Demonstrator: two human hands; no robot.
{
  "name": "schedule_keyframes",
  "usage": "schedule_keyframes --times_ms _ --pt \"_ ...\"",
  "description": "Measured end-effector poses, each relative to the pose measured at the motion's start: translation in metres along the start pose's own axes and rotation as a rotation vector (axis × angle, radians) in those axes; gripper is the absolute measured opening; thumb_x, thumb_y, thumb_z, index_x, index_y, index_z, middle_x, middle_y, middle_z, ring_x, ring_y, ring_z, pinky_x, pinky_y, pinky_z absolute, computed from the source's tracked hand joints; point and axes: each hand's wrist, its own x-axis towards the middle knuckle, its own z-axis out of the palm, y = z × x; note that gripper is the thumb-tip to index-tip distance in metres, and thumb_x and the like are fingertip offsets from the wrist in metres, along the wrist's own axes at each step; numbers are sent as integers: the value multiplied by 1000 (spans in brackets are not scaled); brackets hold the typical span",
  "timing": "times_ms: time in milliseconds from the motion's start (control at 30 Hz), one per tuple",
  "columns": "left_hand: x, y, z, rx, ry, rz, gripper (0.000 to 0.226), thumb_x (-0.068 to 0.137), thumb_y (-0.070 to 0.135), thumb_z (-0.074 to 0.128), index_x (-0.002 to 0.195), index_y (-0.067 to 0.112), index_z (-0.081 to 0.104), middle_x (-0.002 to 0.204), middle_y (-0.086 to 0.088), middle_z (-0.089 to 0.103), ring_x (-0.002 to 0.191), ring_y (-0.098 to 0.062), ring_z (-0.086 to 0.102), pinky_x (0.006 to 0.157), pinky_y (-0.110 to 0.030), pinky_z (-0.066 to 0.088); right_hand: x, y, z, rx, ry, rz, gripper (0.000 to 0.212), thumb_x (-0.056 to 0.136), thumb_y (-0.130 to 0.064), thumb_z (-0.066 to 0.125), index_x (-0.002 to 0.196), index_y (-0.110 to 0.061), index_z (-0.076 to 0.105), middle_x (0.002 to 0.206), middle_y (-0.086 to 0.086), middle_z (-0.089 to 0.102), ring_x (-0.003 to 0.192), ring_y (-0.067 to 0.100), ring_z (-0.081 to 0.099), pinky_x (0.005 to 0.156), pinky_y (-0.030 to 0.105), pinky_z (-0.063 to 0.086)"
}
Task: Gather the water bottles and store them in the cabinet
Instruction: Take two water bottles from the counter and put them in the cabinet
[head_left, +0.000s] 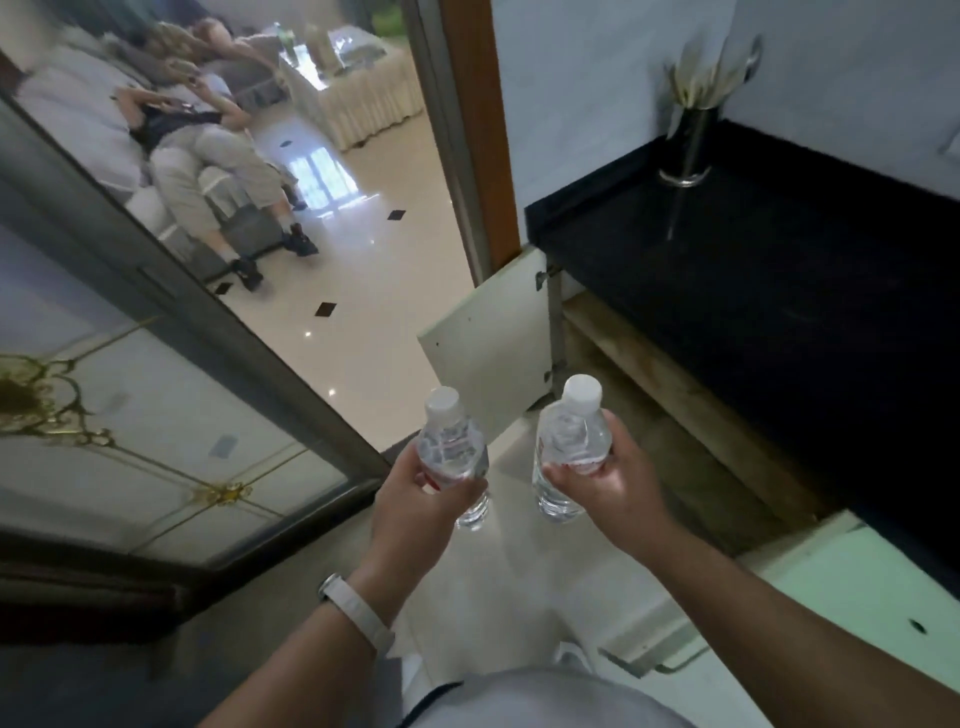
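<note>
Wristband (358, 613): pale, on the left wrist, nearest the camera.
Left hand (415, 499): fingers wrapped around the middle of the left bottle (452, 447), holding it fast above the floor, white cap up and tilted slightly away.
Right hand (613, 483): closed around the lower half of the right bottle (569, 447), gripping it from the right side; cap up.
Bottles: both clear with white caps and a red-edged label, held side by side, near each other but apart, in front of the cabinet opening.
Near door (857, 587): pale, swung open at lower right, a hinge showing on it.
Far door (488, 358): pale, swung open just beyond the bottles, hinges on its right edge.
Cabinet (670, 374): under the counter, open; wooden rail visible, inside dim.
Counter (779, 270): black, on the right.
Holder (691, 130): shiny metal, on the counter's far end by the wall, with pale utensils in it.
Floor (374, 291): glossy cream tile with small black diamonds.
Sofa (78, 104): far left, people sitting on it, blurred.
</note>
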Motion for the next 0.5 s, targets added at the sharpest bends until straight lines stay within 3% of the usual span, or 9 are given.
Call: schedule_keyframes --times_ms 133,267,400,500 --pt "38 15 22 38 -79 21 51 69 19 90 109 40 68 104 11 75 99 -15 70 93 -45 56 16 4 -15 -27 151 54 48 73 -4 83 105 -30 58 92 -11 69 81 -1 65 70 12 49" --pt "80 24 45 107 -183 45 55 58 37 86 110 38 68 103 8 75 97 -18 70 93 -50 56 26 9 -28 -68 275 132 50 72 -14 84 110 -34 59 95 -16 69 88 1 66 76 17 51" --pt "130 27 67 164 -338 73 51 65 30 85 111 41 67 100 14 75 94 -11 69 89 -41 56 42 15 -30 -134 449 207 54 70 -23 85 114 -36 55 100 -16 66 91 -5 62 75 19 49" --pt "174 27 80 188 -482 97 47 72 25 86 113 36 67 98 14 74 93 -8 68 80 -27 53 61 15 -24 -150 570 281 52 71 -22 85 110 -40 54 94 -18 67 84 -11 61 68 13 48"
